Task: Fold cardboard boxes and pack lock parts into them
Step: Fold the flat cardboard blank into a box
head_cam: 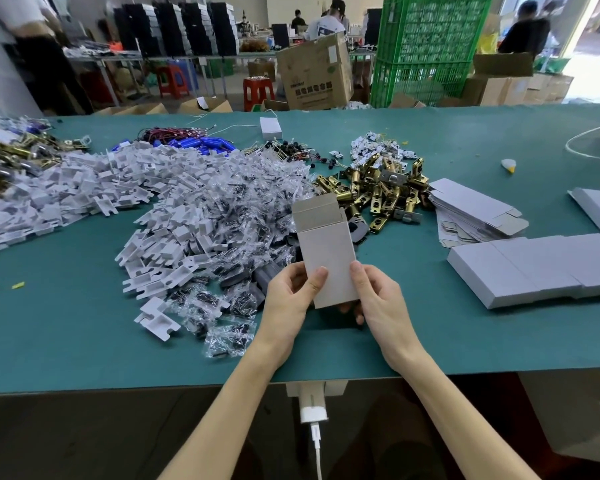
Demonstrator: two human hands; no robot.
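Many brass latches (pixel 4 161) lie heaped at the far left of the green table (pixel 84 341), at about ten o'clock from the person's hands. Just right of them spreads a wide drift of white plastic trays (pixel 84 181), running toward nine o'clock. Behind it, at eleven o'clock, lie blue batteries (pixel 201 143) with red and black wires. A big mound of clear screw bags (pixel 222 202) fills the middle left and reaches almost to the hands.

The left hand (pixel 288 299) grips the lower left of a small grey cardboard box (pixel 326 251): the thumb lies flat on the front face and the fingers curl behind it. The box stands nearly upright, leaning a little to the left, held just above the table near its front edge, with its top flap open and raised at twelve o'clock. The right hand (pixel 381 299) holds the lower right edge, thumb along the side and fingers bent under the bottom end.

At one o'clock, behind the box, lies a second pile of brass lock parts (pixel 378 188). Touching that pile on its right, at two o'clock, is a stack of flat unfolded boxes (pixel 471 209). At three o'clock, closed boxes (pixel 534 268) lie end to end in a row.

Beyond the table, at twelve o'clock, stands a large brown carton (pixel 314 74), with green crates (pixel 426 46) stacked to its right.
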